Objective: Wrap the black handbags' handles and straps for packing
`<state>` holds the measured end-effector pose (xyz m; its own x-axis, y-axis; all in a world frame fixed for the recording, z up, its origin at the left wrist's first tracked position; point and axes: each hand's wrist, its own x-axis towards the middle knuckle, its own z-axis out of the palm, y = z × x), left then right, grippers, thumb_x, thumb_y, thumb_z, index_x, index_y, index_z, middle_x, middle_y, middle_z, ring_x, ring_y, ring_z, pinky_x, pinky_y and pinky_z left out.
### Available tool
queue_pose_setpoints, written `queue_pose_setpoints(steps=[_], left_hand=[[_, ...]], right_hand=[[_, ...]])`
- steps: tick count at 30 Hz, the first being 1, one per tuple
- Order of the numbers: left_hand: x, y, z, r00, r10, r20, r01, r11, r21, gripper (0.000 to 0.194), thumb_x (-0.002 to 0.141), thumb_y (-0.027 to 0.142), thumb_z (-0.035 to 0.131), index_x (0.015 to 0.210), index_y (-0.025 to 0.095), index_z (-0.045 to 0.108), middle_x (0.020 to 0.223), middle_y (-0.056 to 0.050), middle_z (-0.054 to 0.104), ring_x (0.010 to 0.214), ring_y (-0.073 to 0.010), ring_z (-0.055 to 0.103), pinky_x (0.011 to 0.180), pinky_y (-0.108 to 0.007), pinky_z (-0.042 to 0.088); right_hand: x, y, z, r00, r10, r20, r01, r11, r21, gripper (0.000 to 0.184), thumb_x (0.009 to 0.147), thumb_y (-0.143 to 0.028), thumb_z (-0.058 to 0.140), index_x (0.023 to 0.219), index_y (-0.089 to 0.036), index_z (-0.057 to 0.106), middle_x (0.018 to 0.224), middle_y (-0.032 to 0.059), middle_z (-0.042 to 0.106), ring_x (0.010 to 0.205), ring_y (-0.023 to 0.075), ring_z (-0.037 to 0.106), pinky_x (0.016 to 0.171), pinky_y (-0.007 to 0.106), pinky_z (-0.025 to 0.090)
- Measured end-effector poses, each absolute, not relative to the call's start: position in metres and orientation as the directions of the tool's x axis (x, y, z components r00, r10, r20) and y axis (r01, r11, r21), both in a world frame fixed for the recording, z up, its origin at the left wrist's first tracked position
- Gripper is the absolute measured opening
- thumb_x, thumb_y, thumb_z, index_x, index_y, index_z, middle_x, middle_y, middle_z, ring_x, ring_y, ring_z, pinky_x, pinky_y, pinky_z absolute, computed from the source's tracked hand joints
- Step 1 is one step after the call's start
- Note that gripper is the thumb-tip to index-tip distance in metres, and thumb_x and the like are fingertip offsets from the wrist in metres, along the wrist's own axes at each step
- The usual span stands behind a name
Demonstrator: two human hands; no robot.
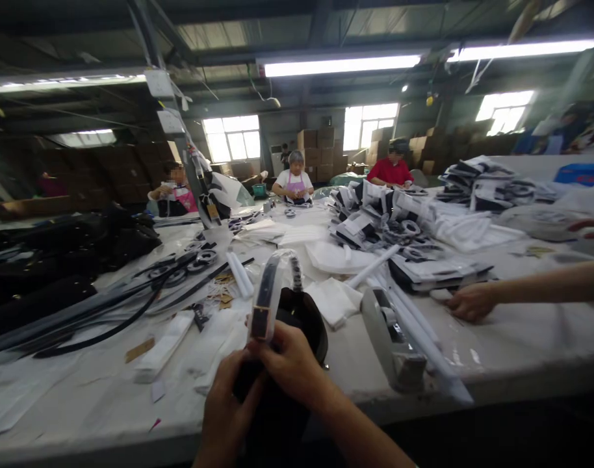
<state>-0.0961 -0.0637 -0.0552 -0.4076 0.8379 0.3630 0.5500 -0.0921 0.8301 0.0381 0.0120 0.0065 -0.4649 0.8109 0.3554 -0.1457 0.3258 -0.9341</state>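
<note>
A black handbag stands upright at the table's front edge, right before me. Its raised strap is sleeved in translucent white wrap, with a gold-coloured fitting near the lower end. My right hand pinches that lower end between thumb and fingers. From the left, my left hand closes on the same strap end and the bag's side, its fingertips near those of the right. A chain-like piece rises behind the bag's opening. The bag's lower part is dark and partly hidden by my forearms.
A tape dispenser and white rolled sheets lie right of the bag. A co-worker's hand reaches in at right. Black straps, white paper strips and black bags cover the left. Wrapped goods are heaped behind.
</note>
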Motion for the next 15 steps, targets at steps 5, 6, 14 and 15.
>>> queue_pose_setpoints(steps=[5, 6, 14, 15], left_hand=[[-0.120, -0.041, -0.040, -0.437, 0.833, 0.341, 0.567, -0.039, 0.823, 0.024, 0.079, 0.040, 0.071, 0.097, 0.026, 0.064, 0.100, -0.002, 0.070, 0.101, -0.0282, 0.062, 0.091, -0.035, 0.046], [-0.126, -0.034, -0.038, -0.427, 0.839, 0.338, 0.566, -0.043, 0.824, 0.024, 0.079, 0.039, 0.071, 0.098, 0.026, 0.065, 0.101, -0.002, 0.070, 0.101, -0.0278, 0.062, 0.091, -0.035, 0.045], [-0.139, -0.006, -0.042, -0.253, 0.874, 0.415, 0.570, -0.212, 0.794, 0.038, 0.081, 0.035, 0.072, 0.117, 0.025, 0.062, 0.128, -0.007, 0.061, 0.126, -0.0275, 0.050, 0.111, -0.040, 0.033], [-0.138, -0.010, -0.042, -0.270, 0.864, 0.424, 0.562, -0.217, 0.799, 0.045, 0.081, 0.035, 0.073, 0.123, 0.026, 0.059, 0.136, -0.007, 0.057, 0.132, -0.0273, 0.045, 0.115, -0.040, 0.029]], right_hand=[[0.099, 0.058, -0.021, -0.077, 0.952, 0.297, -0.052, 0.294, -0.955, 0.036, 0.091, -0.048, 0.055, 0.100, -0.017, 0.073, 0.091, 0.0083, 0.076, 0.081, 0.0222, 0.071, 0.073, 0.033, 0.057], [0.112, 0.070, -0.030, 0.009, 0.967, 0.256, 0.016, 0.256, -0.967, 0.039, 0.088, -0.051, 0.059, 0.099, -0.017, 0.072, 0.090, 0.0092, 0.076, 0.081, 0.0232, 0.072, 0.074, 0.034, 0.057], [0.124, 0.066, -0.056, -0.127, 0.971, 0.205, 0.198, 0.227, -0.954, 0.037, 0.086, -0.051, 0.062, 0.104, -0.020, 0.073, 0.086, 0.0079, 0.076, 0.066, 0.0212, 0.067, 0.062, 0.032, 0.053], [0.117, 0.056, -0.051, -0.177, 0.960, 0.218, 0.202, 0.252, -0.946, 0.035, 0.087, -0.049, 0.061, 0.105, -0.021, 0.072, 0.087, 0.0072, 0.076, 0.063, 0.0196, 0.066, 0.060, 0.031, 0.053]])
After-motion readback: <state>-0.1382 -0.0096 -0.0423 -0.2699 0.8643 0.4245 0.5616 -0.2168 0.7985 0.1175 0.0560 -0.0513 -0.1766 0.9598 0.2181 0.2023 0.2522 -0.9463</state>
